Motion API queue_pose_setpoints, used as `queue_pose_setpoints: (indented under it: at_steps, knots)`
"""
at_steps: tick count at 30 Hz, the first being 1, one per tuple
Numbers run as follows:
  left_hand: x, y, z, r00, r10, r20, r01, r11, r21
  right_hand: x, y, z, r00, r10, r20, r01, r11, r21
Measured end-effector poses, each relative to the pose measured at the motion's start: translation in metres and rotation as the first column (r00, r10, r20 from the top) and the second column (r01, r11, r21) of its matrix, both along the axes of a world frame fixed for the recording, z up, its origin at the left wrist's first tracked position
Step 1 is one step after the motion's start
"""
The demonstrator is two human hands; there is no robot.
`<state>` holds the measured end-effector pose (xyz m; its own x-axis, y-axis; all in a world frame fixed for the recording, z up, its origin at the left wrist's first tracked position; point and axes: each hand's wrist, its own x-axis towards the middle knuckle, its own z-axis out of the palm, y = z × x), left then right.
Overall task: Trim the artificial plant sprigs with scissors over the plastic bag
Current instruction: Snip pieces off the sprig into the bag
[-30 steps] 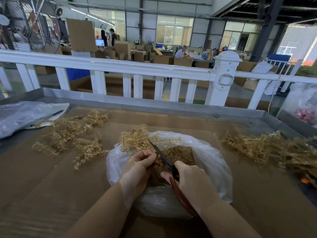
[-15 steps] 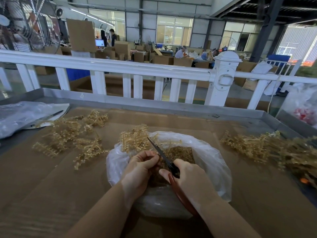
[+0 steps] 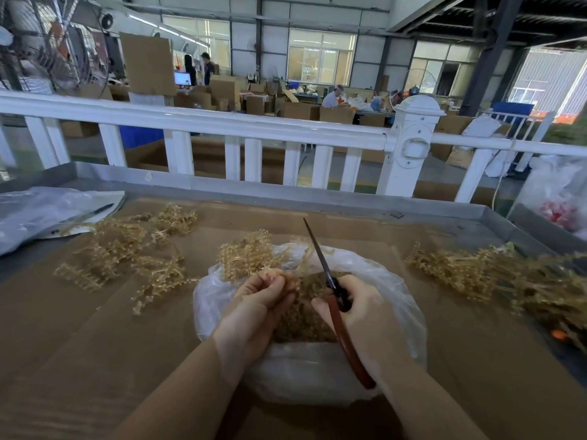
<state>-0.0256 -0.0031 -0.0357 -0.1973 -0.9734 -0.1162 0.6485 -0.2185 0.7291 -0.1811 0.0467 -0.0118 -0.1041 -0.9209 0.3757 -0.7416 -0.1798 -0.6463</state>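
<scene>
A tan artificial sprig (image 3: 251,257) sits at the centre of the frame, its stem end pinched in the curled fingers of the left hand (image 3: 259,308) while its beaded branches fan up and left over the far rim of the plastic bag (image 3: 409,315). The bag is clear, open at the top, and lies on the cardboard-covered desk (image 3: 95,344) in the lower middle of the frame; a heap of tan trimmings (image 3: 303,319) fills its inside. The right hand (image 3: 359,319) has its grip wrapped around the red-brown handle of the scissors (image 3: 320,262). The dark blades point up and slightly left, above the bag's mouth and just right of the held sprig; they look pressed together into a single line, clear of the sprig's stem.

To the left of the bag, in the middle left of the frame, a loose scatter of sprigs (image 3: 127,249) lies on the cardboard. At the right edge a larger, denser pile of sprigs (image 3: 495,277) lies apart from the bag. A crumpled clear plastic sheet (image 3: 41,214) rests at the far left of the desk. Behind the desk's grey metal rim runs a white railing (image 3: 286,130), with stacked cardboard boxes (image 3: 298,109) and seated workers further back in the hall.
</scene>
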Motion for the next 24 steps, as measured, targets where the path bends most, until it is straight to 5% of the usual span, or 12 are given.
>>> queue_pose_setpoints:
  at_steps: [6, 13, 19, 24]
  knots:
    - [-0.003, 0.006, 0.006, 0.998, -0.062, -0.003, 0.062, 0.992, -0.114, 0.008, -0.007, 0.005, 0.946, 0.003, 0.324, -0.024, 0.998, 0.061]
    - [-0.006, 0.019, 0.009, 0.967, -0.116, 0.229, 0.183, 0.936, -0.299, 0.017, -0.009, 0.018, 0.967, -0.033, 0.252, 0.029, 0.999, 0.022]
    - [-0.008, 0.019, 0.033, 0.984, -0.177, -0.03, 0.175, 0.983, -0.056, 0.02, -0.004, 0.016, 0.985, -0.055, 0.165, 0.065, 0.996, -0.056]
    - [-0.001, 0.013, 0.042, 0.973, -0.217, 0.078, 0.205, 0.968, 0.143, 0.027, 0.006, 0.02, 0.992, 0.013, -0.127, -0.037, 0.982, -0.187]
